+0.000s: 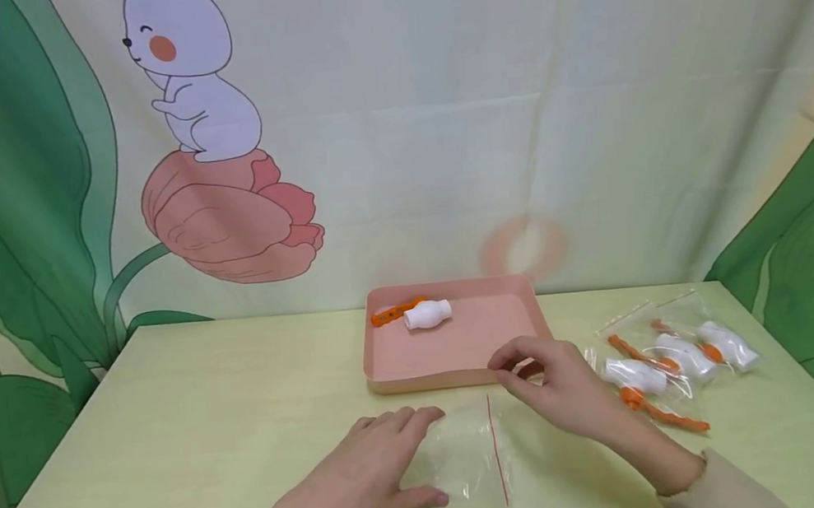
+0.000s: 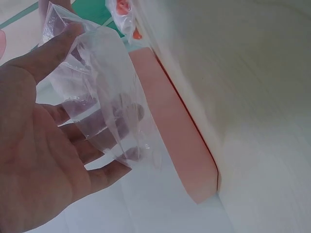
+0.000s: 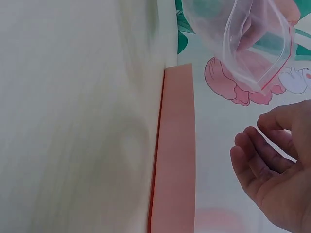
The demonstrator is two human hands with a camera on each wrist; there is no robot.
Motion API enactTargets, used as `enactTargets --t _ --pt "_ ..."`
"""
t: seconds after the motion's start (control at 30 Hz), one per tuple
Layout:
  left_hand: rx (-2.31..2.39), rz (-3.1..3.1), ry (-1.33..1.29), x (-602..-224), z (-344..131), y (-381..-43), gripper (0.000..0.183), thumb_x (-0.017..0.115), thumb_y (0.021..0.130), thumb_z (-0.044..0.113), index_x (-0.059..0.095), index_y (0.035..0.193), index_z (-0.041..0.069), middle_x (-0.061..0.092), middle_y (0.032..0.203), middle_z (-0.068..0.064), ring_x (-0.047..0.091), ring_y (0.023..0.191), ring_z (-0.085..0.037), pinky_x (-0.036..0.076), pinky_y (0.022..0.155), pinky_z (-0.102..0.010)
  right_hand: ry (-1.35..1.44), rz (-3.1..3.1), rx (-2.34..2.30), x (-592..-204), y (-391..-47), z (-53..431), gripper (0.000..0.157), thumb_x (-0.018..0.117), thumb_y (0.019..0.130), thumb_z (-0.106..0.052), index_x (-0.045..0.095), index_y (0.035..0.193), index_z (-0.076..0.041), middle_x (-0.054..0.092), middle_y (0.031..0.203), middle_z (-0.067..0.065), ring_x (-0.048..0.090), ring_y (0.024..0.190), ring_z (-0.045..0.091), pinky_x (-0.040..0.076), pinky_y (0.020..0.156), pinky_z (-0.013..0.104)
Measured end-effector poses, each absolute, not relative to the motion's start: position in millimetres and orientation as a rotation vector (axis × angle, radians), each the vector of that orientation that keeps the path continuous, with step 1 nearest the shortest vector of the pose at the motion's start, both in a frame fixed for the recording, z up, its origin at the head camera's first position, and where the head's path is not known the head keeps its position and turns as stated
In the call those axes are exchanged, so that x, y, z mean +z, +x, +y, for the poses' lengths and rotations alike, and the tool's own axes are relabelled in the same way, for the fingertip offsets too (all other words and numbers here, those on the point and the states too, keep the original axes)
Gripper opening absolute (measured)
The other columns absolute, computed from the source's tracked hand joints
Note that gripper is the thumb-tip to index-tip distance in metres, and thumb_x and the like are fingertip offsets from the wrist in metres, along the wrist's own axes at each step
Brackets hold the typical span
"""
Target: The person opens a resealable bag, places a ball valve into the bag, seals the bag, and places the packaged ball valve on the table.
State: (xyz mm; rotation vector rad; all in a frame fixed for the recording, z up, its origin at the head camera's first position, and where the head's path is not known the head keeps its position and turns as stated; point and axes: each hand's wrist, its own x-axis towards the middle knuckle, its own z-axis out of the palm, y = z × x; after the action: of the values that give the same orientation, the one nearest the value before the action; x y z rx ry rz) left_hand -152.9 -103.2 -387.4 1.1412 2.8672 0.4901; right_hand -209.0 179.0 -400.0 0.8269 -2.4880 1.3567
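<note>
My left hand (image 1: 359, 478) holds a clear zip-lock bag (image 1: 465, 451) with a red seal line, above the table before the tray. In the left wrist view the thumb is at one side of the bag (image 2: 104, 77) and the fingers are at the other. The bag's mouth gapes a little in the right wrist view. My right hand (image 1: 559, 391) is by the front right of a pink tray (image 1: 491, 340), its fingers loosely bent with nothing between them. Inside the tray lie a white bulging tube (image 1: 428, 314) and an orange strip (image 1: 386, 316) with holes.
Several filled clear bags (image 1: 658, 376) lie overlapping at the table's right, holding white tubes and orange pieces. A printed curtain (image 1: 393, 123) with a rabbit and flowers hangs behind the pale table (image 1: 193, 417).
</note>
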Motion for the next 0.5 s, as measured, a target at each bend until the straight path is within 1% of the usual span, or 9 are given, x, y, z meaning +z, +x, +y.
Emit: enactTargets --t 0.2,0.43,0.5 --pt "0.466 2.863 1.148 -385.1 -102.7 -150.7 0.076 0.079 0.089 0.049 0.048 0.147 0.010 0.063 0.129 -0.001 0.059 0.119 -0.018 0.045 0.104 -0.046 0.786 -2.593 1.331 -399.9 -227.3 170.6 0.012 0.070 0.096 -0.002 0.072 0.105 -0.011 0.070 0.101 -0.003 0.068 0.092 0.014 0.059 0.081 0.033" --pt "0.420 2.845 1.167 -383.7 -101.9 -149.9 0.077 0.077 0.090 0.052 0.047 0.148 0.011 0.062 0.127 0.001 0.059 0.118 -0.018 0.046 0.103 -0.045 0.923 -2.686 1.299 -397.4 -248.5 166.0 0.013 0.067 0.098 -0.004 0.069 0.110 0.000 0.068 0.106 0.011 0.065 0.097 0.022 0.058 0.082 0.037" --pt "0.411 2.836 1.176 -383.8 -102.3 -149.2 0.077 0.076 0.090 0.052 0.047 0.147 0.011 0.062 0.126 0.001 0.059 0.118 -0.017 0.046 0.102 -0.044 0.948 -2.714 1.264 -395.1 -254.2 164.6 0.014 0.067 0.097 -0.004 0.068 0.110 0.002 0.067 0.108 0.014 0.064 0.098 0.024 0.058 0.083 0.038"
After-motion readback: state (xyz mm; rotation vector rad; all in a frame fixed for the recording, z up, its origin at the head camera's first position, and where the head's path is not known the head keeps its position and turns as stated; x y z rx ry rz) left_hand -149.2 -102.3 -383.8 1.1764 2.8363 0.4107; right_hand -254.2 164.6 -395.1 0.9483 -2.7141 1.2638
